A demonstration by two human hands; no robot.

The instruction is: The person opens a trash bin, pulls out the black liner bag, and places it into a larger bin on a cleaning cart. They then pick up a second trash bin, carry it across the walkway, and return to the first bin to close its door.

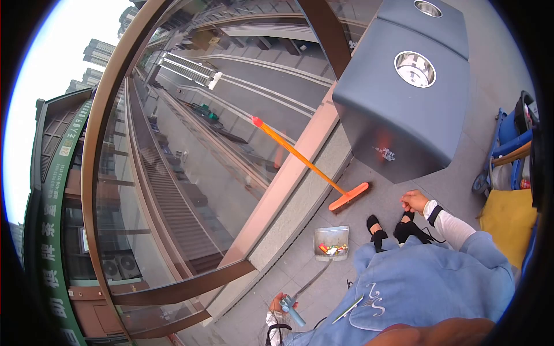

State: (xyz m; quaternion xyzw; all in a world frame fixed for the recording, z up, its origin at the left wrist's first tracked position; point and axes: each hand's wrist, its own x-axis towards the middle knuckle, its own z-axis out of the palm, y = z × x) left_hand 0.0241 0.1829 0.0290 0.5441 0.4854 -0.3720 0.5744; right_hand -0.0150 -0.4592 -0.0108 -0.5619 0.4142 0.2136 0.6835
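My left hand (pixel 280 303) is closed around the pale blue grip of a long-handled dustpan (pixel 331 229). The pan rests on the paving, with small colourful litter (pixel 332 248) in it. My right hand (pixel 414 202) hangs in front of my feet with its fingers curled in, and nothing shows in it. Just left of that hand, an orange broom (pixel 300 157) leans against the glass railing. Its wide orange head (pixel 348 197) stands on the floor, bristles down.
A large grey bin (pixel 398 104) with round metal-rimmed openings stands ahead. A low stone kerb (pixel 294 199) and the glass railing (pixel 231 144) run along the left. At right is a cleaning cart (pixel 508 155) with a yellow bag (pixel 508 222). My shoes (pixel 374 222) are on grey paving.
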